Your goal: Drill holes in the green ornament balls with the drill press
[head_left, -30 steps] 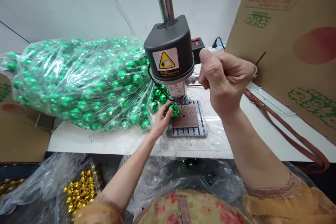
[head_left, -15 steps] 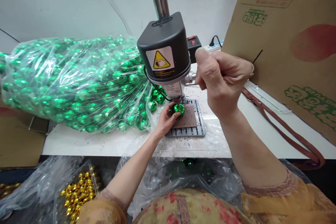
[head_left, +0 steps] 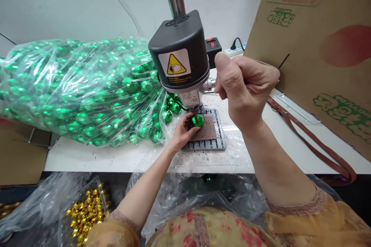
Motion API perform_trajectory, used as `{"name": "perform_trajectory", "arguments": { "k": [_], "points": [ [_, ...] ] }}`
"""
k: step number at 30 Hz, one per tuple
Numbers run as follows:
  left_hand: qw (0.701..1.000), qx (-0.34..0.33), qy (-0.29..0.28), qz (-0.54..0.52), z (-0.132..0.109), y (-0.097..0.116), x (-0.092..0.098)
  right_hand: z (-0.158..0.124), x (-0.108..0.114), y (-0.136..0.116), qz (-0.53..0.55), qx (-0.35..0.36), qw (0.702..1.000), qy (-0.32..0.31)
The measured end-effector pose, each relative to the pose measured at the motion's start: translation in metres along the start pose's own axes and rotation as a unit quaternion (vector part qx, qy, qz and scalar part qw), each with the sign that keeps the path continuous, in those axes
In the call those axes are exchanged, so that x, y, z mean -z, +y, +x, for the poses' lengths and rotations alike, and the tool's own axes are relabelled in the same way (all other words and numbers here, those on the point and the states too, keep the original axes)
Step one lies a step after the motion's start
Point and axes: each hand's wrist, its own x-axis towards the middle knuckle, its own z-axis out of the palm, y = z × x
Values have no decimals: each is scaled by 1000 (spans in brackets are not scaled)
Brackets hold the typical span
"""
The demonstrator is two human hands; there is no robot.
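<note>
- One faceted green bauble (head_left: 198,120), round and mirror-bright, darker along its shaded side; located under the chuck (head_left: 194,110) of the bench drill press (head_left: 179,52), over the brown board (head_left: 209,127); whether the bit has entered it cannot be told
- Left hand (head_left: 183,131): partly closed, thumb and fingers clasped about the bauble from the left
- Right hand (head_left: 246,88): curled into a fist beside the silver feed hub (head_left: 209,84); whatever lies inside the grip is hidden
- Brown board: lying on the slotted base plate (head_left: 221,139), dark flecks scattered over both
- Clear plastic bag (head_left: 87,92) filled with similar green baubles: left of the press
- Warning label (head_left: 174,63) on the black housing: yellow triangle with hand pictogram; small yellow lettering beneath cannot be made out
- White printed label (head_left: 189,97) below the housing: several lines, too small to read
- Cardboard box (head_left: 301,50) at right: red print, green lettering and a red disc; wording not legible
</note>
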Motion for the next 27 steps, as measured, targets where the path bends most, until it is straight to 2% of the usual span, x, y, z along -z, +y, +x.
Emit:
{"name": "perform_trajectory", "arguments": {
  "k": [12,14,20,27],
  "points": [
    [997,26,-71,-14,9,13,2,9,-2,1,-15,-24,1000,-11],
    [997,32,-66,-23,10,13,0,13,-3,3,-14,-36,999,-13],
    [998,14,2,-59,9,2,-10,22,-8,8,26,-47,999,-5],
    [999,13,-16,-45,-6,3,-13,39,-8,23,-3,-99,994,-42]
  ]
}}
